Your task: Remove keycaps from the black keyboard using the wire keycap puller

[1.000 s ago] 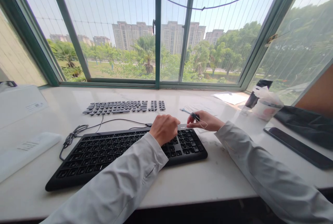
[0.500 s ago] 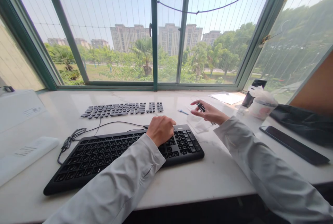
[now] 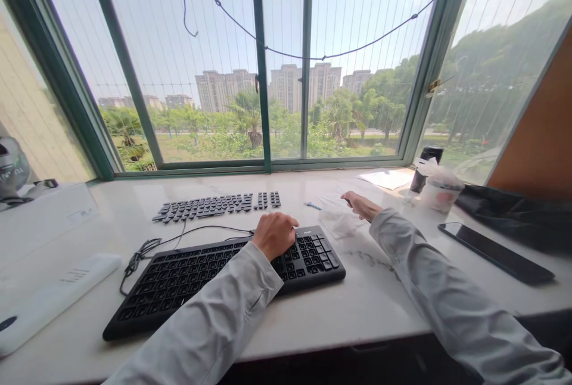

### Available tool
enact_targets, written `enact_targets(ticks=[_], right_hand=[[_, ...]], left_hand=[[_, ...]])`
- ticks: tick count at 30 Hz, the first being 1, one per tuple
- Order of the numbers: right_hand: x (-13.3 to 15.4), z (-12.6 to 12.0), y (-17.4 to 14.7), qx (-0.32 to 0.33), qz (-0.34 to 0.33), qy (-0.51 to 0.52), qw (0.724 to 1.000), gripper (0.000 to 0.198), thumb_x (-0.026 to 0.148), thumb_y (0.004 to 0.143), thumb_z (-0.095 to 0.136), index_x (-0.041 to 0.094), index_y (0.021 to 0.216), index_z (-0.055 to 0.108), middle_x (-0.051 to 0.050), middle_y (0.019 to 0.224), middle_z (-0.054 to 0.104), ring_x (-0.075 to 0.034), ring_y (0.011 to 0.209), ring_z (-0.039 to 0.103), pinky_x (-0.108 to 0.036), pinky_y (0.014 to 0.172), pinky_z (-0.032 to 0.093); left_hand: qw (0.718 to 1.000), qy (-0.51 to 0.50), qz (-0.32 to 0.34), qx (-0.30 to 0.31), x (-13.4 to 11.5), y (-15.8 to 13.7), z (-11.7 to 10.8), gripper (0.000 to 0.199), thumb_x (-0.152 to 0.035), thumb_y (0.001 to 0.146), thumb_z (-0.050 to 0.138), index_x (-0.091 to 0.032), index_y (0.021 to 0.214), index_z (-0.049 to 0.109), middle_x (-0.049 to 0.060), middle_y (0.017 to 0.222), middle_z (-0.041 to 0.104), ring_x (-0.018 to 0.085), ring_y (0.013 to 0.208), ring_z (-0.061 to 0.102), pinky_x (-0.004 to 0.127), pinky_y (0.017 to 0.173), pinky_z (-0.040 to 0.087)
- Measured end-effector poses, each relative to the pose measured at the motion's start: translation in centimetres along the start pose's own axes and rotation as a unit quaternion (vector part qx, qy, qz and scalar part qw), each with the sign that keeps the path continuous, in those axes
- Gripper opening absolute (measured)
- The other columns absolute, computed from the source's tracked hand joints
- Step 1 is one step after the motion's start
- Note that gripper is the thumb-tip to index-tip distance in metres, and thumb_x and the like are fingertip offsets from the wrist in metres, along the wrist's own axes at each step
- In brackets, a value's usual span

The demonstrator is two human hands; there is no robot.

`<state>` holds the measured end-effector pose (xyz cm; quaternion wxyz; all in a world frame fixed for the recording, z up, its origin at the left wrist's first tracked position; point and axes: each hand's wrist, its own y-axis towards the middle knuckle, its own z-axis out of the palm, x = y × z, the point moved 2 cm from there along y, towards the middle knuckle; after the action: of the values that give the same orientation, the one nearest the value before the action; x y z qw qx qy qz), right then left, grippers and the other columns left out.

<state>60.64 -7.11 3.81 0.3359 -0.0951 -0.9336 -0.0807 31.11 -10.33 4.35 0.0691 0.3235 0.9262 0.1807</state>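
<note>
A black keyboard (image 3: 196, 272) lies at a slant before me, most of its key sockets bare; some keycaps (image 3: 329, 251) sit at its right end. My left hand (image 3: 274, 235) is closed over its far edge, right of centre, with most fingers hidden. Beyond the keyboard's right corner, my right hand (image 3: 363, 205) is closed on a small black keycap puller (image 3: 347, 200), whose thin wires show faintly. Under and beside that hand lies a clear plastic bag (image 3: 344, 224). Loose black keycaps (image 3: 214, 206) stand in rows behind the keyboard.
A coiled cable (image 3: 140, 254) lies left of the keyboard, near a white device (image 3: 62, 298) and a white box (image 3: 49, 212). A small blue tool (image 3: 313, 205) lies beyond the keyboard. To the right are a phone (image 3: 496, 252), a bagged cup (image 3: 440, 189) and black cloth (image 3: 496, 212).
My right hand has turned palm-down and extended away from me, hiding more of the keycap puller. The left hand stays on the keyboard. The camera view has tilted up.
</note>
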Motion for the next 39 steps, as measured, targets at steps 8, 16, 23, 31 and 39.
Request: enact_targets(ticks=[8, 16, 23, 31, 39], right_hand=[[0.9, 0.6, 0.3, -0.015, -0.074, -0.145, 0.987, 0.043, 0.046, 0.094, 0.032, 0.020, 0.094, 0.066, -0.012, 0.105, 0.068, -0.025, 0.097, 0.060, -0.033, 0.084, 0.039], [3.3, 3.0, -0.5, 0.010, -0.100, -0.226, 0.969, 0.047, 0.034, 0.099, 0.020, 0.012, 0.106, 0.060, -0.018, 0.105, 0.065, -0.026, 0.097, 0.061, -0.036, 0.082, 0.042], [9.8, 9.6, 2.9, 0.143, -0.086, -0.286, 0.944, 0.030, 0.033, 0.093, 0.053, 0.010, 0.110, 0.061, -0.014, 0.113, 0.062, -0.022, 0.098, 0.062, -0.036, 0.085, 0.051], [11.9, 12.0, 4.9, 0.098, -0.072, -0.345, 0.931, 0.035, 0.034, 0.092, 0.056, 0.016, 0.121, 0.056, -0.011, 0.122, 0.058, -0.021, 0.103, 0.060, -0.042, 0.086, 0.052], [11.0, 10.3, 6.7, 0.057, -0.065, -0.380, 0.921, 0.036, 0.034, 0.089, 0.060, 0.012, 0.117, 0.059, -0.014, 0.119, 0.060, -0.023, 0.103, 0.061, -0.041, 0.086, 0.052]], left_hand=[[1.000, -0.003, -0.014, 0.007, 0.1, 0.1, -0.2, 0.033, -0.021, 0.082, 0.051, -0.029, 0.104, 0.074, 0.005, 0.098, 0.074, 0.022, 0.093, 0.068, 0.033, 0.080, 0.049], [0.995, 0.058, -0.070, 0.038, 2.3, 0.7, -1.0, 0.031, -0.018, 0.080, 0.050, -0.021, 0.099, 0.075, 0.012, 0.094, 0.072, 0.026, 0.094, 0.067, 0.038, 0.084, 0.049], [0.988, 0.085, -0.127, 0.032, 4.5, 0.9, -2.1, 0.028, -0.017, 0.078, 0.051, -0.019, 0.095, 0.074, 0.012, 0.092, 0.071, 0.027, 0.091, 0.067, 0.039, 0.081, 0.051], [0.991, 0.091, -0.097, 0.027, 4.1, 0.9, -2.0, 0.027, -0.018, 0.078, 0.050, -0.017, 0.093, 0.073, 0.012, 0.089, 0.071, 0.026, 0.091, 0.067, 0.037, 0.079, 0.051], [0.989, 0.074, -0.121, 0.046, 4.4, 0.9, -2.6, 0.030, -0.017, 0.079, 0.052, -0.018, 0.101, 0.072, 0.014, 0.095, 0.070, 0.025, 0.098, 0.065, 0.036, 0.086, 0.050]])
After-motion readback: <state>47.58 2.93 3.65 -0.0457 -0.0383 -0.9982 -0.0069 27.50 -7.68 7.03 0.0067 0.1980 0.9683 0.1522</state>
